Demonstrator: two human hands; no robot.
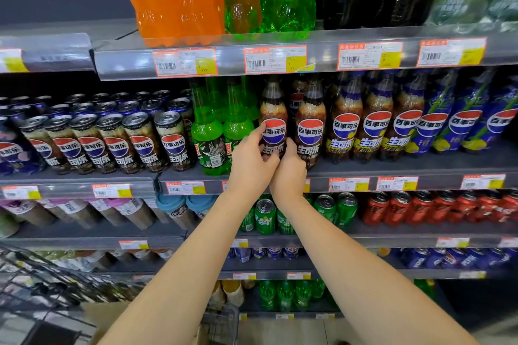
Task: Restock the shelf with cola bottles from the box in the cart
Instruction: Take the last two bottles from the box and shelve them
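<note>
A cola bottle point(273, 117) with a red, white and blue round label stands upright at the front of the middle shelf point(364, 169). My left hand point(251, 159) wraps its left side, thumb on the label. My right hand point(287, 171) holds its lower right side. Both hands touch each other below the bottle. A second cola bottle point(309, 123) stands right beside it, with several more further right. The wire cart point(42, 286) is at the lower left, and a brown cardboard box point(103, 316) shows beneath my left forearm.
Green bottles point(208, 131) stand just left of the held bottle, cola cans point(123, 140) further left. The shelf above point(280, 47) carries large orange, green and dark bottles close over the bottle tops. Lower shelves hold green and red cans.
</note>
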